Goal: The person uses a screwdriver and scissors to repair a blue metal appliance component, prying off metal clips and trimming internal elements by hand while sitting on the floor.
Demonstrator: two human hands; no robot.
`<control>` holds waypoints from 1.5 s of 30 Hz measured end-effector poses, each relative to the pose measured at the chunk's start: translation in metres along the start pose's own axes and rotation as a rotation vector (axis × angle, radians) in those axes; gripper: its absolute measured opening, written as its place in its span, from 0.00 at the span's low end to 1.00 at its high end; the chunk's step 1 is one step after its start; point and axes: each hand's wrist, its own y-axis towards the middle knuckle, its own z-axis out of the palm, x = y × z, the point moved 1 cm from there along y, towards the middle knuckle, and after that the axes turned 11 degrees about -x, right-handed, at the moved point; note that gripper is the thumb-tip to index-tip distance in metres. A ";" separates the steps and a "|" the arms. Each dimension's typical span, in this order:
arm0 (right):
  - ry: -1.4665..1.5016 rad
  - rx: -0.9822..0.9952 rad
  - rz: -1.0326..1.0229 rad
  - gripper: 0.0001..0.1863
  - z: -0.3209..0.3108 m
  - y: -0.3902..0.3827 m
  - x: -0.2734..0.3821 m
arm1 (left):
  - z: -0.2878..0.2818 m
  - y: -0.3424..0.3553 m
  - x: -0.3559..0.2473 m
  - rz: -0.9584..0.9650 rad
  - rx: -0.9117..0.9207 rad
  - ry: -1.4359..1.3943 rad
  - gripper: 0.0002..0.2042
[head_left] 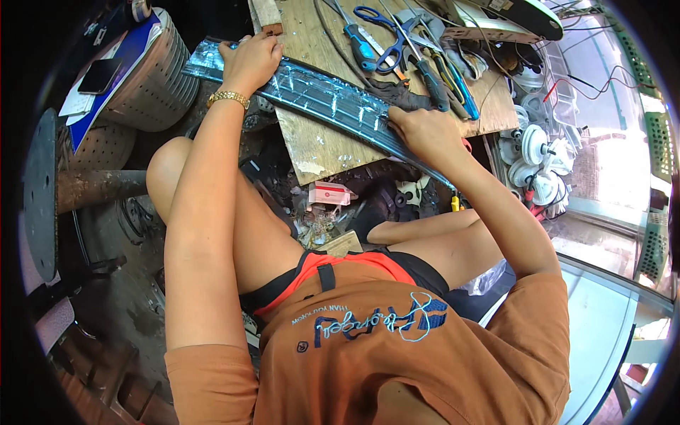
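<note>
A long, dark, ribbed strip (329, 99) in shiny, bluish clear film lies slantwise over the near part of a wooden work table (306, 138). Its upper left end sticks out past the table's left side, and its lower right end reaches beyond the front edge. My left hand (253, 62) is closed over the strip near the upper left end, wearing a gold bracelet at the wrist. Further along, my right hand (427, 134) grips the strip towards its other end, thumb and fingers bent round the edge. The undersides of both grips are hidden.
Blue-handled scissors (391, 42), a screwdriver (362, 49) and pliers (464, 93) crowd the table behind the strip. A wood block (266, 15) sits by my left hand. On the left, a phone (100, 76) lies atop a perforated metal drum (159, 78). White reels (535, 145) hang at right.
</note>
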 end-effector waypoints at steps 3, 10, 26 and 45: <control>0.023 0.031 0.014 0.12 -0.006 0.004 -0.005 | -0.002 -0.002 -0.004 -0.009 -0.011 -0.003 0.17; 0.089 -0.099 0.021 0.13 -0.009 0.030 0.005 | -0.004 0.000 -0.008 -0.041 0.013 0.021 0.17; 0.050 -0.070 0.010 0.08 0.002 -0.007 -0.003 | -0.006 0.001 -0.010 -0.014 0.078 0.048 0.18; 0.045 -0.586 0.165 0.16 0.018 0.068 -0.068 | -0.017 -0.023 -0.021 -0.043 -0.095 0.010 0.13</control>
